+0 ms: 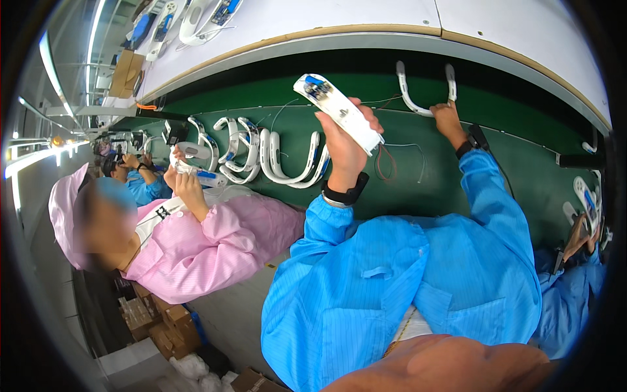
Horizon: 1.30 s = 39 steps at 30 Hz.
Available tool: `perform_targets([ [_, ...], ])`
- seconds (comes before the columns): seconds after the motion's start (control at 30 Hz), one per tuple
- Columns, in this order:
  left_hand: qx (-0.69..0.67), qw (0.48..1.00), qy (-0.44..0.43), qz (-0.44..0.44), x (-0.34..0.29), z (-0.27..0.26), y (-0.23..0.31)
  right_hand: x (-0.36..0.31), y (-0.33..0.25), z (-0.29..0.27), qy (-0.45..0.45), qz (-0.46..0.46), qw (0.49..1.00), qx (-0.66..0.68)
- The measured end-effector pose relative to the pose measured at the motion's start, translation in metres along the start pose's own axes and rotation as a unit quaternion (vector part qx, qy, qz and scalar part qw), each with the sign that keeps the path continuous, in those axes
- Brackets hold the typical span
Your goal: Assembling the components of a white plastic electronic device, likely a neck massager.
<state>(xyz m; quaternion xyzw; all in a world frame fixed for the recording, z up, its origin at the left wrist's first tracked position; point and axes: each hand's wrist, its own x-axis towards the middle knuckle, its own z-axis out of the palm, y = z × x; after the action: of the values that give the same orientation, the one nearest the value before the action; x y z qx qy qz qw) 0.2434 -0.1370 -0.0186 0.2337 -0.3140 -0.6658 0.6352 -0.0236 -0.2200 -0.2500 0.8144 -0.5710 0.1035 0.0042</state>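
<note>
Raised over the green bench, my left hand [345, 142] is wrapped round a white plastic housing [346, 116]. Its far end shows a blue component and bare electronics, and thin wires [394, 166] trail from its near end. My right hand [449, 124] is farther right, with its fingers closed on one arm of a white U-shaped plastic frame [409, 97]. The frame's two grey-tipped ends point away from me. A dark band with a small device [479, 137] circles my right wrist, and another dark strap [345, 192] is round the left.
Several white U-shaped frames [274, 160] lie on the green bench [366, 196] to my left. Beside them, a person in pink [215, 242] handles a white part. Another worker's hands [575, 238] show at far right. A white shelf [366, 14] runs above the bench's far side.
</note>
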Motion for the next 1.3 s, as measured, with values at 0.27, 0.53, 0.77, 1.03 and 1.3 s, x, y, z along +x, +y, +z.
perform_targets([
  [0.27,-0.033,0.995,0.070,0.063,0.018,-0.015,0.008,-0.155,-0.080,-0.017,0.010,-0.073,0.997,0.026],
  [0.53,0.015,0.996,0.046,0.077,0.016,0.007,-0.005,-0.118,-0.130,-0.115,0.176,0.108,0.884,0.419],
  [0.77,-0.019,0.995,0.034,0.089,0.006,0.023,-0.017,-0.047,-0.179,-0.177,0.119,0.130,0.820,0.545],
  [1.03,-0.052,0.996,0.016,0.067,0.004,0.011,-0.014,-0.044,-0.171,-0.195,0.191,0.119,0.856,0.465],
  [1.3,-0.083,0.996,0.042,0.002,-0.002,0.015,-0.029,-0.049,-0.175,-0.199,0.250,0.094,0.890,0.368],
])
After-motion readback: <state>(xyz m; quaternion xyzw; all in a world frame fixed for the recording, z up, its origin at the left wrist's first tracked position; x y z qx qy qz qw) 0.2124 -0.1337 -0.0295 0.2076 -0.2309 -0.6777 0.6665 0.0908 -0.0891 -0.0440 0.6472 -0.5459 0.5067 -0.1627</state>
